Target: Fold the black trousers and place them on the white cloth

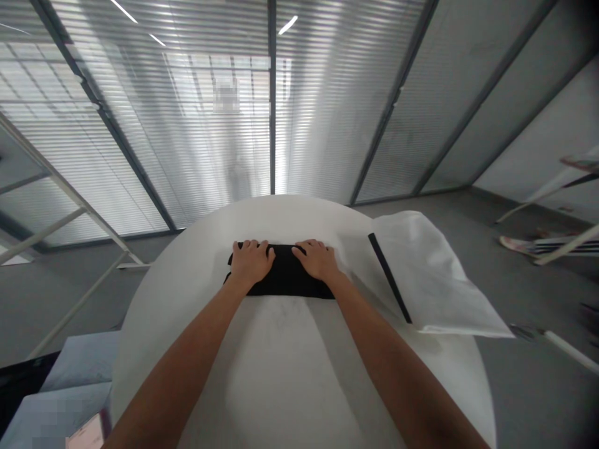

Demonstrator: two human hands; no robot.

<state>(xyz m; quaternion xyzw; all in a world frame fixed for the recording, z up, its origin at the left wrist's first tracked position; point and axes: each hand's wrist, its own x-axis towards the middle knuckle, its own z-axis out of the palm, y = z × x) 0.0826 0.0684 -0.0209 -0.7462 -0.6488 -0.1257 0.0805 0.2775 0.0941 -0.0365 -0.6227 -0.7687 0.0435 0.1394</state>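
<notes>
A folded black cloth [286,276] lies on the round white table [276,368], toward its far side. My left hand [251,260] rests on the cloth's left end with its fingers curled over the far edge. My right hand [317,258] presses on the right end, its fingers bent and close together on the fabric. Both forearms reach straight across the table from the near edge.
A white bag [435,280] with a black strip along its left edge lies at the table's right, hanging over the rim. Glass partitions with blinds stand behind. A white frame stands at left, chair legs at right, grey cushions at lower left.
</notes>
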